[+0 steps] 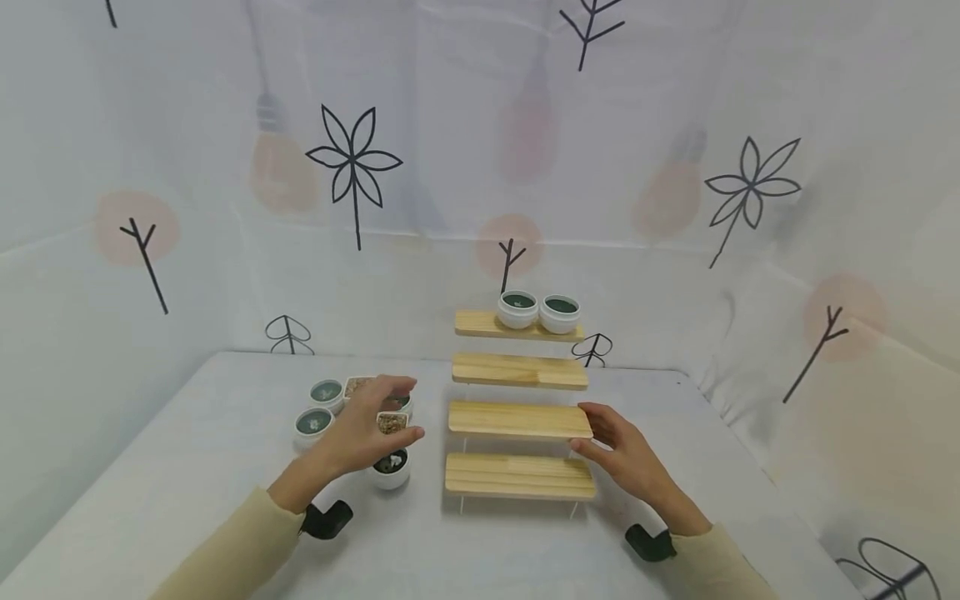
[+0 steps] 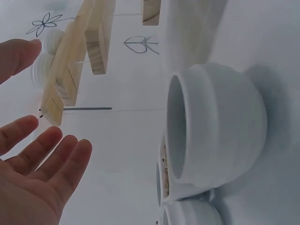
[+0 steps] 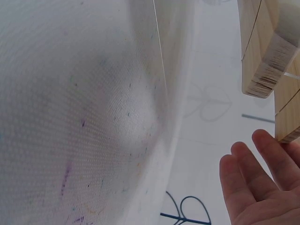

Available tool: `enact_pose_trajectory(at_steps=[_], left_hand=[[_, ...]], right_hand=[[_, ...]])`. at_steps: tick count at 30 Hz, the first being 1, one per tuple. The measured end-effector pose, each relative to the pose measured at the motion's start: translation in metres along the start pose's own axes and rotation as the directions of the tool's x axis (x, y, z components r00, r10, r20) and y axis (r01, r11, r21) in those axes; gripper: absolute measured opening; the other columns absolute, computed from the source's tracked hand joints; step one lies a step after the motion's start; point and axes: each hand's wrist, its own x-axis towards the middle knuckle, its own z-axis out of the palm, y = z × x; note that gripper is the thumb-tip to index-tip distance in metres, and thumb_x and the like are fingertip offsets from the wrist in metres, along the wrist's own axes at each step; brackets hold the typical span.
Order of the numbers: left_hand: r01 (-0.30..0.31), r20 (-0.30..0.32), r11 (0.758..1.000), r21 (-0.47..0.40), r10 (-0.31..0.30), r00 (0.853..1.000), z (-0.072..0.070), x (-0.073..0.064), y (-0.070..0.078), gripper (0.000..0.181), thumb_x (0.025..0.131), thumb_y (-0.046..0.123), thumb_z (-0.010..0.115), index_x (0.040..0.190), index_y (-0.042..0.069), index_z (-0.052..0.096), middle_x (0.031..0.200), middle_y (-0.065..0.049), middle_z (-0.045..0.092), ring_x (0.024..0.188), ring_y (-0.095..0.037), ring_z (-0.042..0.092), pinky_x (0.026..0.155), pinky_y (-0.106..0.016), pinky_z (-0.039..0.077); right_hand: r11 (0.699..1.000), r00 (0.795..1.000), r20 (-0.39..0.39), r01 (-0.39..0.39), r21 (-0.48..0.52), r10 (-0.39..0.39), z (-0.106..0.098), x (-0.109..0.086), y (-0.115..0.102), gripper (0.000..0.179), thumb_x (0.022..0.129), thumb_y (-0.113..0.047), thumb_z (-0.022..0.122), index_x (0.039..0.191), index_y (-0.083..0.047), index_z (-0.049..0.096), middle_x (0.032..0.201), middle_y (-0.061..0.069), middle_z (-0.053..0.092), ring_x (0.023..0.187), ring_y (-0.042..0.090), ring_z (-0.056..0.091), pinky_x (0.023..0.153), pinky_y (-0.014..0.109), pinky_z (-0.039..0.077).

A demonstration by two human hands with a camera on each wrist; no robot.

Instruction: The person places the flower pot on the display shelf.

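Left hand (image 1: pixel 352 437) near white pots (image 1: pixel 391 480), right hand (image 1: pixel 628 460) beside shelf (image 1: pixel 520 420)

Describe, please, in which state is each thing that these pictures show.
Rack: standing upright, loaded on top
Top pots: upright, side by side, lidless
Left round pots: upright, lidless where visible
Square pots: filled with brown grains, partly hidden
Left grip: open, thumb and fingers apart
Right grip: at the rack's right end; hold unclear
Backdrop: hanging, creased

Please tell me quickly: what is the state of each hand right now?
Left hand: open, holding nothing.
Right hand: open, beside the wooden shelves; whether it touches them cannot be told.
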Motion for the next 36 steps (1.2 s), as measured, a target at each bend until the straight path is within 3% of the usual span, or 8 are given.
enact_pose_trajectory(at_steps=[8,18,26,36], left_hand=[[-0.021,-0.008,1.0,-0.019,0.021,1.0,0.003,-0.017,-0.014,0.061,0.077,0.021,0.08,0.127,-0.001,0.052,0.122,-0.013,0.056,0.109,-0.031,0.058,0.087,-0.04,0.054],[0.038,0.038,0.997,0.061,-0.041,0.998,0.002,-0.031,-0.019,0.065,0.076,0.025,0.081,0.129,0.002,0.052,0.123,-0.014,0.057,0.104,-0.03,0.06,0.091,-0.042,0.051],[0.005,0.02,0.999,0.035,-0.006,1.0,0.005,-0.038,-0.025,0.066,0.071,0.019,0.083,0.126,-0.002,0.053,0.118,-0.015,0.059,0.107,-0.028,0.058,0.092,-0.041,0.051],[-0.005,0.021,0.999,0.054,0.004,1.0,0.006,-0.044,-0.027,0.066,0.071,0.02,0.084,0.127,0.001,0.054,0.117,-0.011,0.058,0.103,-0.026,0.06,0.09,-0.038,0.053]], right_hand=[[1.0,1.0,0.002,-0.003,0.009,0.003,0.0,0.001,0.002,0.065,0.087,-0.039,0.069,0.137,-0.005,0.044,0.131,0.015,0.056,0.119,0.033,0.054,0.099,0.052,0.044],[1.0,1.0,0.001,-0.002,0.01,0.002,0.0,0.002,0.004,0.064,0.087,-0.038,0.069,0.137,-0.007,0.045,0.131,0.014,0.056,0.12,0.032,0.054,0.099,0.051,0.044],[1.0,1.0,0.004,0.008,0.011,-0.008,0.0,0.002,0.003,0.065,0.087,-0.038,0.069,0.138,-0.005,0.044,0.131,0.015,0.055,0.12,0.032,0.054,0.099,0.051,0.044],[1.0,1.0,-0.002,0.012,0.006,-0.012,0.0,0.002,0.004,0.065,0.087,-0.037,0.07,0.137,-0.005,0.044,0.131,0.014,0.056,0.119,0.031,0.055,0.098,0.05,0.045]])
